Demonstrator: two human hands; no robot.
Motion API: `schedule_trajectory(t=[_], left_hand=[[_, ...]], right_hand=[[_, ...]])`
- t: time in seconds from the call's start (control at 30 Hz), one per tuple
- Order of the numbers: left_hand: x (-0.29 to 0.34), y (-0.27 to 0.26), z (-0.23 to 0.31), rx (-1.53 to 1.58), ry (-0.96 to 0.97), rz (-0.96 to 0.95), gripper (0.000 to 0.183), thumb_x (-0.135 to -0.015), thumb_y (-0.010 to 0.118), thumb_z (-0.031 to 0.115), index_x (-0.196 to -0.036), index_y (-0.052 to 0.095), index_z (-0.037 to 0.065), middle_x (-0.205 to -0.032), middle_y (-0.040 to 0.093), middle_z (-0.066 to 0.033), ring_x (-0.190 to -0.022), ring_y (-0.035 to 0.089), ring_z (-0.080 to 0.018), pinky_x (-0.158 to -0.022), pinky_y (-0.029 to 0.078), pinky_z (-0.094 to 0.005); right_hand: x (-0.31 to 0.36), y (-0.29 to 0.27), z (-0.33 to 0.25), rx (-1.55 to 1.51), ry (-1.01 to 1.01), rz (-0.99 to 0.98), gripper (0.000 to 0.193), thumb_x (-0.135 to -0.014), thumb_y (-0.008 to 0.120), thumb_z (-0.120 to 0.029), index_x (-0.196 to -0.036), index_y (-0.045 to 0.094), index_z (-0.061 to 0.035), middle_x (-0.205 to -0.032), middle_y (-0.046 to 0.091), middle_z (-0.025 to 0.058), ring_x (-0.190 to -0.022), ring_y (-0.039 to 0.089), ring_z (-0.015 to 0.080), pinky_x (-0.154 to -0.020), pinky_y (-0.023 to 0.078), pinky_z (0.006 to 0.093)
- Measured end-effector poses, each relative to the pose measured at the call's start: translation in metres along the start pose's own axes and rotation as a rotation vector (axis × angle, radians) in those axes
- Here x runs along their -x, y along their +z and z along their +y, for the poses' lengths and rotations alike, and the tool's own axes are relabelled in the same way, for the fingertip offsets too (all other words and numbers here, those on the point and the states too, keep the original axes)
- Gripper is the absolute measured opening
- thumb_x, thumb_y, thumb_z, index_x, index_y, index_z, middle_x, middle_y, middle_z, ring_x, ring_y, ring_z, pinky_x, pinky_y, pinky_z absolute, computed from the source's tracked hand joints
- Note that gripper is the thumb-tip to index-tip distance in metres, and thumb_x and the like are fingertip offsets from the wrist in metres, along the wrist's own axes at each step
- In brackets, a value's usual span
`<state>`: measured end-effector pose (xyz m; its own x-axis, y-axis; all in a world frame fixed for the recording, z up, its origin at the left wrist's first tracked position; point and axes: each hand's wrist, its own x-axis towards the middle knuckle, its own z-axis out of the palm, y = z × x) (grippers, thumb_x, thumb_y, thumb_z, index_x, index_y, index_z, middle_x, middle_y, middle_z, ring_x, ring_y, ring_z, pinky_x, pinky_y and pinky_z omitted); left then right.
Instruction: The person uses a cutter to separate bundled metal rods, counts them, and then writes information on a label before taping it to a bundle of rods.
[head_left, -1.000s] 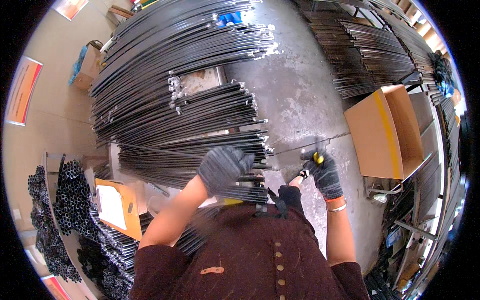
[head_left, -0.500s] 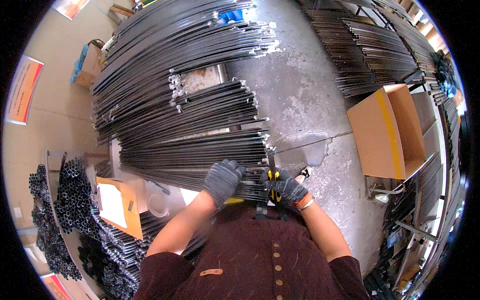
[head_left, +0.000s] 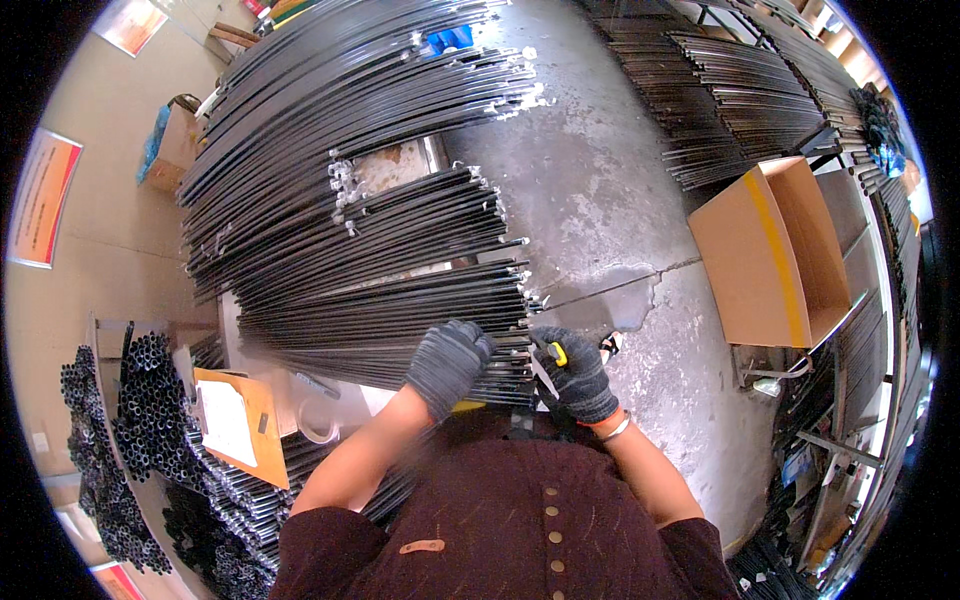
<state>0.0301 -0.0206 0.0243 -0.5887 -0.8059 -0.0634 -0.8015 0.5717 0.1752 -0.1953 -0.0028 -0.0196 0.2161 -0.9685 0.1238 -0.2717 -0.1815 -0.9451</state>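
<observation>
Many thin black rods (head_left: 350, 330) lie side by side across a rack, with their right-hand ends close to my body. My left hand (head_left: 450, 368), in a grey knit glove, rests over the nearest rods with its fingers curled round them. Just past the rod ends is my right hand (head_left: 580, 380), gloved in dark grey. It grips a yellow-and-black knife-like tool (head_left: 558, 353) whose thin pale blade slants toward the rods. The palm side of both gloves is hidden.
An open cardboard box (head_left: 745, 260) stands to the right. Long shelves of rods (head_left: 740, 90) run behind it. Bundled black tubes (head_left: 155, 410) and an orange folder with white paper (head_left: 245, 425) are on the left. Whitish patches mark the grey floor (head_left: 600, 180).
My right hand has turned the tool, so its pale blade now shows below the yellow part; the dark strip pointing away is gone from view. My left hand stays on the rods.
</observation>
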Motion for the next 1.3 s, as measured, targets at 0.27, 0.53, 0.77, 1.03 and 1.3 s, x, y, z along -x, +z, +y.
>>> schedule_trajectory(t=[0.27,0.53,0.77,1.03,1.3], left_hand=[[-0.009,-0.024,0.012,-0.036,0.146,0.082,0.015,-0.079,0.057,0.019,-0.089,0.065,0.011,-0.081,0.061,-0.0068,-0.079,0.06,-0.0244,-0.065,0.046,-0.0386],[-0.003,-0.009,0.009,0.103,0.172,0.107,0.019,-0.079,0.058,0.02,-0.093,0.066,0.01,-0.081,0.061,-0.0068,-0.079,0.06,-0.0266,-0.065,0.046,-0.0412],[0.003,0.003,-0.008,0.04,0.02,0.18,0.028,-0.081,0.055,0.018,-0.105,0.065,0.007,-0.095,0.064,-0.0104,-0.087,0.06,-0.0274,-0.074,0.048,-0.0412],[-0.003,-0.02,-0.005,0.016,0.033,0.212,0.035,-0.081,0.057,0.019,-0.113,0.062,0.007,-0.082,0.059,-0.0095,-0.074,0.06,-0.0278,-0.061,0.05,-0.0406],[-0.045,-0.024,0.009,-0.006,0.09,0.221,0.034,-0.084,0.057,0.025,-0.114,0.062,0.011,-0.078,0.057,-0.0087,-0.07,0.059,-0.027,-0.054,0.047,-0.0405]], right_hand=[[-0.01,-0.008,-0.023,0.205,-0.198,-0.041,0.02,-0.076,0.07,-0.009,-0.095,0.066,-0.0049,-0.089,0.066,0.0145,-0.083,0.063,0.0339,-0.074,0.05,0.041],[-0.014,-0.03,0.019,0.324,0.151,-0.032,0.025,-0.076,0.079,-0.012,-0.095,0.067,-0.0031,-0.082,0.068,0.0121,-0.075,0.064,0.0239,-0.071,0.051,0.0333],[-0.017,-0.001,0.03,-0.091,0.278,0.003,0.023,-0.079,0.077,-0.012,-0.095,0.066,-0.0007,-0.082,0.067,0.011,-0.075,0.063,0.0201,-0.07,0.05,0.0327],[0.007,-0.036,0.002,0.3,0.091,0.153,0.022,-0.085,0.068,-0.012,-0.103,0.062,-0.001,-0.087,0.066,0.0165,-0.075,0.065,0.0307,-0.071,0.052,0.038],[0.006,-0.038,-0.013,0.647,-0.007,0.279,0.02,-0.082,0.068,-0.012,-0.098,0.06,-0.0043,-0.077,0.062,0.0205,-0.07,0.061,0.0408,-0.06,0.048,0.0466]])
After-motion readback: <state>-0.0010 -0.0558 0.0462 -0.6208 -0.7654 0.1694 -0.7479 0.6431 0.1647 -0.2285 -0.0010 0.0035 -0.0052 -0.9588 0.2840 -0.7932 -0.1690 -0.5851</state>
